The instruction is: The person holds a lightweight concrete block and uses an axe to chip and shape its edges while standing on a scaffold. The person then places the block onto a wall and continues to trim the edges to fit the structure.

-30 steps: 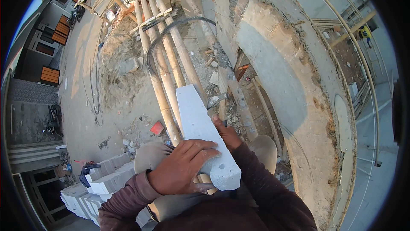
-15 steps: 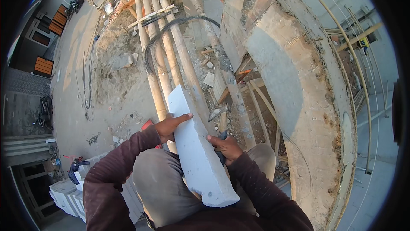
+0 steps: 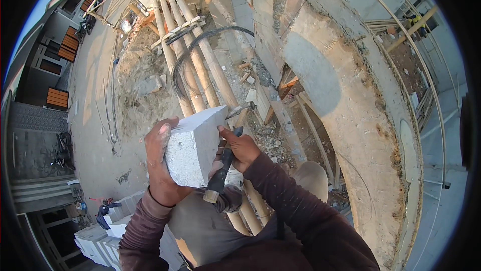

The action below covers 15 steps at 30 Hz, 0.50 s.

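Observation:
A white lightweight concrete block (image 3: 186, 153) is held up above my knees, tilted so its rough, pitted end faces me. My left hand (image 3: 163, 163) is closed round the block's left side and underside, thumb along the upper left edge. My right hand (image 3: 242, 148) grips a black-handled hammer (image 3: 224, 166), with the thumb against the block's right edge. The hammer's butt end points down toward me, while a narrow metal head shows past the hand. Some fingers of both hands are hidden behind the block and handle.
Several bamboo poles (image 3: 216, 73) run away beneath me, with a coil of black wire (image 3: 180, 65) across them. At right curves a rough concrete edge (image 3: 368, 136). White blocks (image 3: 97, 243) are stacked at lower left. Rubble and boards lie below the poles.
The block has been raised and turned from lying lengthwise over my lap to end-on toward me. My left hand has shifted round its side; the hammer in my right hand shows more fully.

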Available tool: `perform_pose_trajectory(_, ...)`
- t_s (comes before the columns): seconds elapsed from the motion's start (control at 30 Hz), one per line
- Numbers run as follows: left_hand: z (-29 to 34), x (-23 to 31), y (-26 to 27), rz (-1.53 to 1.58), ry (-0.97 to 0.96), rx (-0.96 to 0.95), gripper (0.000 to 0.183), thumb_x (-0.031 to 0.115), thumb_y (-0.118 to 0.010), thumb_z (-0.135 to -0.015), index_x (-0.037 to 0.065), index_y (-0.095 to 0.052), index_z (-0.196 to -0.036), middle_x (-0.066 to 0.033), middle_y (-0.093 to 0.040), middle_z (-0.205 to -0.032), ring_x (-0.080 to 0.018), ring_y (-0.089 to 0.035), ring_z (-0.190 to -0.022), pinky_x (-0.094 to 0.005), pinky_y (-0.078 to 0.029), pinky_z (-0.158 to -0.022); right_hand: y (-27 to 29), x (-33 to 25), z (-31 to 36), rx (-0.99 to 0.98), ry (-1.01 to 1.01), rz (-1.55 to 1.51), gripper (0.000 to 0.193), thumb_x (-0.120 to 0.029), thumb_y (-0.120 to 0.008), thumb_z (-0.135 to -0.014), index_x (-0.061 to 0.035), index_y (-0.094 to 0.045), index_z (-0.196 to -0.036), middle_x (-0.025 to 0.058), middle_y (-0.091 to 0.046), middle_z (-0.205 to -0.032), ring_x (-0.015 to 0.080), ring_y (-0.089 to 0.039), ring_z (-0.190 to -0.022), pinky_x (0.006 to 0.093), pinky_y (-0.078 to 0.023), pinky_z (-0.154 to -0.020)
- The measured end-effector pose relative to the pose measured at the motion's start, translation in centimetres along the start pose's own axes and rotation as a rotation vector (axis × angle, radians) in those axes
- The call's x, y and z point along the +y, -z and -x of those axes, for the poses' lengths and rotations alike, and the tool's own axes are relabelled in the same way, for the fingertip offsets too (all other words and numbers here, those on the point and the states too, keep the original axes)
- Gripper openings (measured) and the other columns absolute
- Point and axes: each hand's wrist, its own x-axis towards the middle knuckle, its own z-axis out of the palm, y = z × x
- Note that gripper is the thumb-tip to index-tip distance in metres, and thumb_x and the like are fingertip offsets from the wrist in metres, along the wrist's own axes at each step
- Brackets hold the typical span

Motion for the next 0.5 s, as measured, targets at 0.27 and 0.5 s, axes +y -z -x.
perform_pose_trajectory(0.27,2.0,-1.5,0.3,-0.159,0.266,0.269,0.133,0.059,-0.091,-0.058,0.002,-0.014,-0.15,-0.0181,-0.021,-0.15,-0.0329,-0.036,-0.135,-0.0465,-0.038,-0.11,5.1,0.7,2.3,0.099,0.772,0.844,0.04,-0.035,-0.058,-0.1,0.0047,-0.055,-0.105,0.0171,-0.064,-0.078,0.0282,-0.064,-0.063,0.039,-0.048,-0.061)
perform_pose_trajectory(0.5,2.4,-0.7,-0.4,-0.236,0.184,0.232,0.136,0.056,-0.092,-0.057,0.001,-0.008,-0.148,-0.0196,-0.035,-0.134,-0.033,-0.046,-0.124,-0.0474,-0.038,-0.107,1.8,0.8,4.6,-0.011,0.879,0.848,0.041,-0.037,-0.048,-0.103,0.0034,-0.054,-0.102,0.0206,-0.056,-0.066,0.0377,-0.062,-0.062,0.0423,-0.043,-0.055)
